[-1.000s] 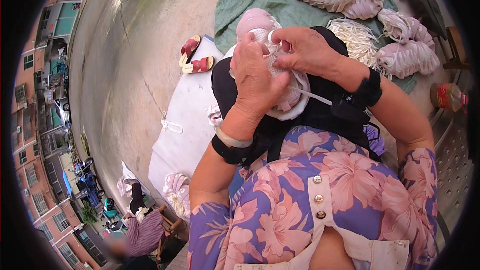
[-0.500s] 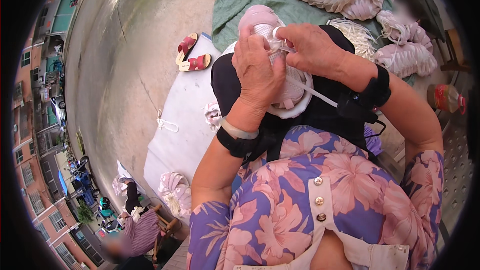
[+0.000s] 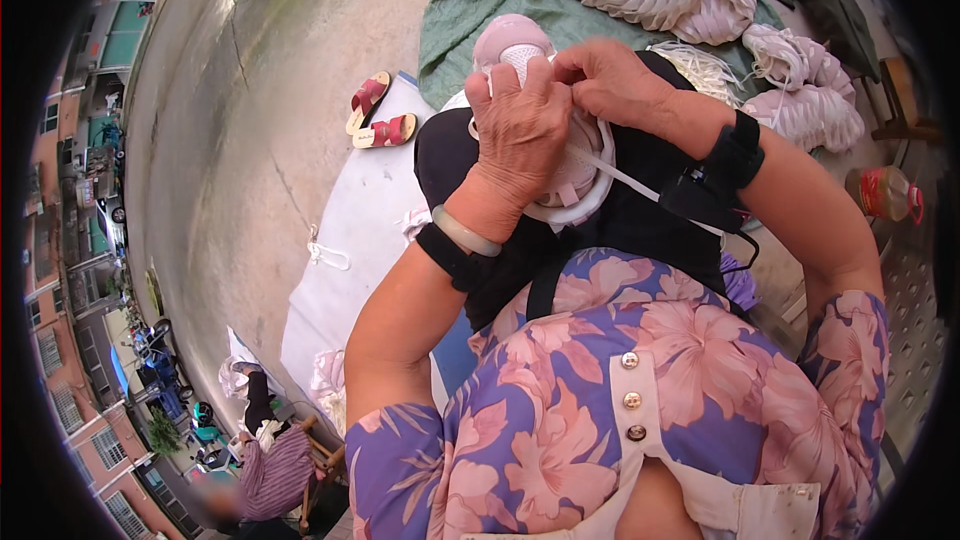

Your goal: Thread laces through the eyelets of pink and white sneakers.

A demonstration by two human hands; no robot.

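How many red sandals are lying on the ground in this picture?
2. Both lie side by side on the concrete ground left of the hands: one sandal farther up, the other sandal just below it, at the edge of the white sheet. Others may be hidden.

The pink shoe (image 3: 520, 50) is showing a soft knit cloth upper with a fine mesh patch, matt throughout, and a smooth white rubbery sole rim. The flat white lace (image 3: 630, 178) is looking like woven cloth. The bracelet (image 3: 466, 232) is gleaming smooth and glossy, like polished stone. The wrist bands (image 3: 735, 150) are looking like matt black fabric. The blouse (image 3: 640, 380) is showing thin printed cloth with shiny buttons. The ground (image 3: 250, 120) is looking like rough, dull concrete.
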